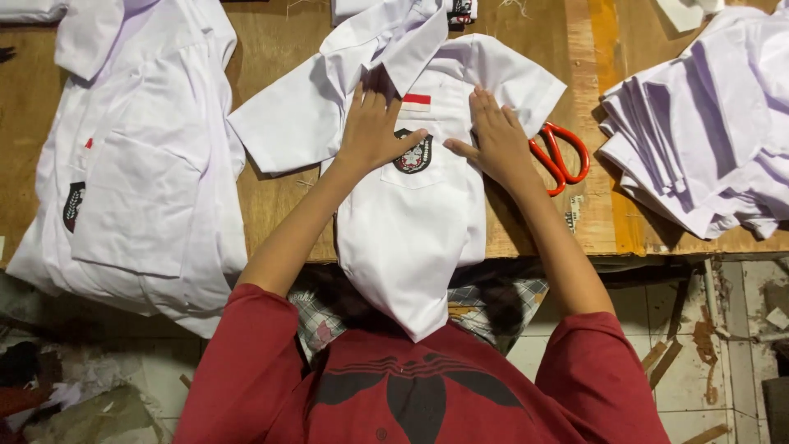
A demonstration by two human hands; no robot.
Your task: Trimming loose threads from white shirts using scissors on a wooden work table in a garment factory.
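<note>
A white short-sleeved shirt [411, 222] lies on the wooden table [279, 49], its lower part hanging over the front edge toward me. It has a black crest badge [413, 156] on the pocket and a small red-and-white patch [417, 102] above. My left hand [374, 127] rests flat on the shirt just left of the badge. My right hand [496, 136] presses flat on the shirt's right side. Both hands have fingers spread and hold nothing.
Red-handled scissors [563, 156] lie right of my right hand. A pile of white shirts [140, 164] covers the table's left side, and a stack of folded white cloth [707, 131] sits at the right. Tiled floor with scraps shows below.
</note>
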